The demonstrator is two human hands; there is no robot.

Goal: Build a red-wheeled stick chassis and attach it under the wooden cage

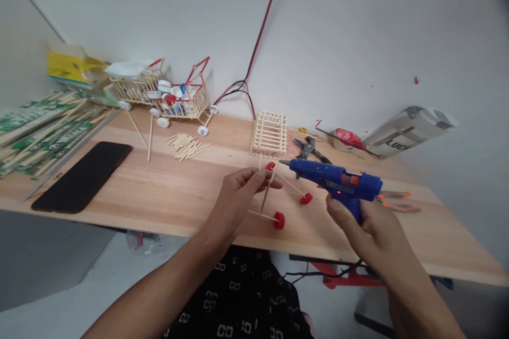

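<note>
My left hand pinches a small wooden-stick frame with red bottle-cap wheels; the fingers hide part of it. A short pale stick stands up at my left fingertips. My right hand is wrapped round the handle of a blue hot glue gun, which has a small red light lit. The gun's nozzle points left, close to the top of the frame; I cannot tell whether they touch. Just beyond the left hand stands a small slatted stick basket.
At the back left stand two stick carts with white cap wheels. Loose cut sticks, a black phone and packs of chopsticks lie on the left. Pliers, a red paint cup and orange-handled pliers are on the right.
</note>
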